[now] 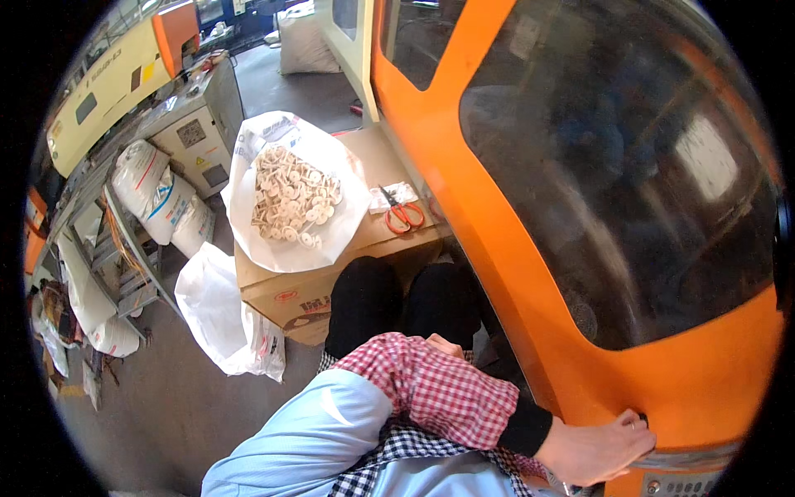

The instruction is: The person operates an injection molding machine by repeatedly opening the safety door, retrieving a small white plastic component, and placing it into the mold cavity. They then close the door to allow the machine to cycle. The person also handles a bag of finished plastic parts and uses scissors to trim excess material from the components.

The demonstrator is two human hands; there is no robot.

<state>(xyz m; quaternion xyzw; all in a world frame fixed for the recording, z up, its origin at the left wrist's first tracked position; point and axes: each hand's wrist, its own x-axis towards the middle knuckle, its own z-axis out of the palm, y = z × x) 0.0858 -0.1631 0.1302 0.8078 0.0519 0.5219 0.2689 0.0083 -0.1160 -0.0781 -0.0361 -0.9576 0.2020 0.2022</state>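
Left fingers [638, 437] curled round black handle [643, 418], right fingers [445, 345] unclear behind sleeve [454, 393]; carton [370, 238] beyond.

Across the body goes the bent left arm [455, 398], the left hand [595, 451] far out to the right, fingers curled! Behind that forearm, the right hand [447, 345] barely peeks out.

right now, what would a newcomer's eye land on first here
Probably the orange machine panel with its dark window, filling the right side, a bare hand on its lower part. Next, left of centre, the open white bag of small pale pieces on a cardboard box, red-handled scissors to its right.
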